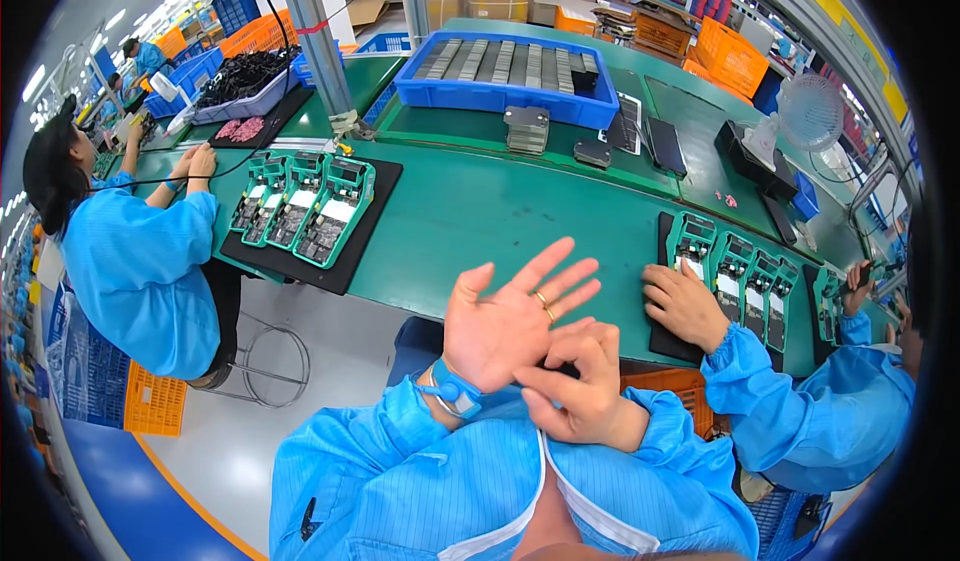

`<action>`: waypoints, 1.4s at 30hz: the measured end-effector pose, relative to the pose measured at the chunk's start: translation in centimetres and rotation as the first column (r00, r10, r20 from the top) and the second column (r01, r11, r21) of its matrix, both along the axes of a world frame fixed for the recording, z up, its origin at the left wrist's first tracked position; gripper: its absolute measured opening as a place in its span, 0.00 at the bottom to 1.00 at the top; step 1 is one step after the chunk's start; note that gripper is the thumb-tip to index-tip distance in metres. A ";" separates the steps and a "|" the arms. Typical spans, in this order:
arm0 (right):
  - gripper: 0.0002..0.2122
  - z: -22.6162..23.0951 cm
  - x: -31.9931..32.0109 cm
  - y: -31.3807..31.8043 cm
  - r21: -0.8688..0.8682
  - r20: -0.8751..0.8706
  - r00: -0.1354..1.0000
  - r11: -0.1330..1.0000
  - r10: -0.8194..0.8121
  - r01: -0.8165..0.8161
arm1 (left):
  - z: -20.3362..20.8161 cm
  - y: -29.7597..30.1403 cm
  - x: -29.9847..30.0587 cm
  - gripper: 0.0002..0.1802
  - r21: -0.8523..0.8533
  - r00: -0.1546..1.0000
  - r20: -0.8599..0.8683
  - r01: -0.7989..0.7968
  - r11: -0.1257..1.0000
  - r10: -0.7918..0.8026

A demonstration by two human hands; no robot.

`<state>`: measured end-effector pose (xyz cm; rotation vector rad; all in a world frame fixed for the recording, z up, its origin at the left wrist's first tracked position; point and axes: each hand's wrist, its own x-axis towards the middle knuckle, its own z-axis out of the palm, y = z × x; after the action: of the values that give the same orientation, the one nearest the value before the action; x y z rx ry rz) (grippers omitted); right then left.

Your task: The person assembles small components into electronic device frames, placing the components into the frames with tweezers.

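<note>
My left hand [500,326] is held palm up above the bench's near edge, fingers spread and nothing in it. A ring [544,307] circles one finger, and a blue wrist strap [455,391] wraps the wrist. My right hand [590,386] is beside it, fingers curled in, fingertips against the heel of the left palm. Nothing shows between its fingertips. Both hands are apart from the green bench top [480,231]. To their left, green-framed electronic units [300,206] lie in a row on a black mat [350,261].
At right, a co-worker's hand [685,301] rests on another row of green-framed units [740,276]. At left sits another person [140,251]. Across the bench stand a blue tray [510,106] of grey metal blocks, a stack of plates [527,129] and a small fan [810,111]. A metal post [318,41] rises nearby.
</note>
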<state>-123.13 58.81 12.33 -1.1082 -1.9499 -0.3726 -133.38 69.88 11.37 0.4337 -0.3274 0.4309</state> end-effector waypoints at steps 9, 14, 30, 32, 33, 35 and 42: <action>0.19 -0.7 0.1 0.2 -0.079 -0.051 0.996 0.995 -0.070 0.066 | -1.0 0.5 0.0 0.59 0.014 1.000 -0.004 0.026 1.000 -0.025; 0.23 -1.3 -0.1 0.6 -0.104 -0.091 0.993 0.993 -0.070 0.060 | -1.4 0.8 0.2 0.60 0.060 0.999 -0.037 -0.014 0.998 0.016; 0.23 -1.7 -0.4 0.5 -0.196 0.123 0.992 0.980 0.036 -0.011 | -1.6 0.8 0.6 0.56 0.168 0.957 -0.271 -0.055 0.984 0.100; 0.23 -1.7 -0.5 0.6 -0.181 0.115 0.993 0.983 0.029 -0.008 | -1.5 0.7 0.7 0.56 0.163 0.960 -0.264 -0.049 0.985 0.091; 0.23 -1.4 -0.6 0.7 -0.176 0.119 0.992 0.983 -0.028 0.049 | -1.4 0.5 0.7 0.56 0.155 0.960 -0.268 -0.045 0.987 0.086; 0.23 -1.1 -0.6 0.9 -0.170 0.123 0.989 0.980 -0.086 0.106 | -1.4 0.2 0.7 0.56 0.148 0.959 -0.271 -0.042 0.988 0.081; 0.22 -1.2 -0.5 1.0 -0.142 0.141 0.987 0.985 -0.076 0.096 | -1.3 -0.3 0.5 0.61 0.173 0.966 -0.250 -0.025 0.985 0.069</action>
<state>-123.68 59.82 11.13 -1.2959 -2.0797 -0.3621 -132.92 69.60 10.11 0.6567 -0.1029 0.3897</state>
